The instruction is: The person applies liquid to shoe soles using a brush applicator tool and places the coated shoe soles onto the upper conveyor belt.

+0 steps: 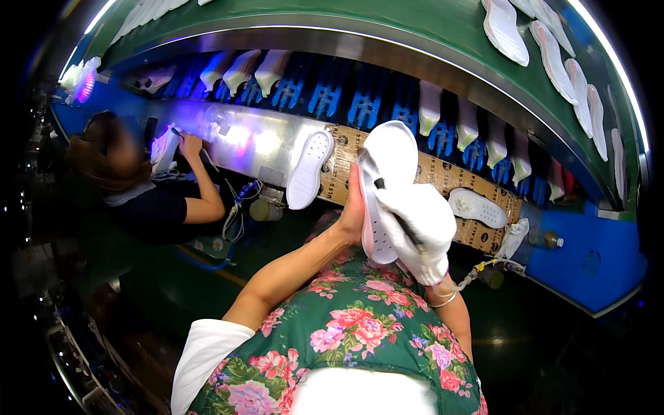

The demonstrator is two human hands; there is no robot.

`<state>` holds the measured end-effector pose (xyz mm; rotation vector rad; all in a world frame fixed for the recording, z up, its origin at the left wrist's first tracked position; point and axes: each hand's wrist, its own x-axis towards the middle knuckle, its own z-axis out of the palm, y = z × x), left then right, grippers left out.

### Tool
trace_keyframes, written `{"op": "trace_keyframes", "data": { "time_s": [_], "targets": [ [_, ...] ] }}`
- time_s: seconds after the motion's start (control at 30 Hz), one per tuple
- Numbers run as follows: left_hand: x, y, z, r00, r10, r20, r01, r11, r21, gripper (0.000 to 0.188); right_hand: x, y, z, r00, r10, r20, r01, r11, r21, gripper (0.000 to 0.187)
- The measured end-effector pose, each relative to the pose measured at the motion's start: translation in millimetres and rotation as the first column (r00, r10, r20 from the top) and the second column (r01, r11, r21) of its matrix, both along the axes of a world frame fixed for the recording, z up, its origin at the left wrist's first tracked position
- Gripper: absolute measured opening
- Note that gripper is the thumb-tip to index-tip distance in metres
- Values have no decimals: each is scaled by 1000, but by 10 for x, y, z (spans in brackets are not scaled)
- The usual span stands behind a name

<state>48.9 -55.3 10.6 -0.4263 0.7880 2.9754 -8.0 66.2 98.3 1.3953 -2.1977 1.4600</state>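
We count two soles (309, 170) on the counter (256, 138), at eleven and three o'clock; at least seven shoe uppers (467, 119), eleven to two o'clock; one co-worker (159, 200), nine o'clock.

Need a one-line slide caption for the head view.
Bare left hand holds white shoe parts, white-gloved right hand alongside, by a cardboard-covered bench where soles lie.

From afar I see the held sole (377, 238) between 2 others: left sole (309, 171) at the edge of the cardboard (342, 155), right sole (478, 209) on it.
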Motion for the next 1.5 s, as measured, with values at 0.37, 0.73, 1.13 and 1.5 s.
{"op": "trace_keyframes", "data": {
  "time_s": [0.37,0.73,1.13,1.5],
  "targets": [
    [-9,-189,-19,996,39,-75,-43,998,-52,94,-34,-53,-49,998,57,32,-56,997,-52,25],
    [21,-474,-153,949,13,-315,-8,1000,19,98,28,-120,-76,987,153,-48,-153,988,5,26],
    [-186,-586,-7,982,17,-186,9,990,139,119,-73,-129,-98,953,231,198,-199,966,-167,29],
    [-220,-601,-31,981,19,-193,-3,997,83,118,0,-16,-95,965,148,217,-116,981,-152,24]
  ]
}}
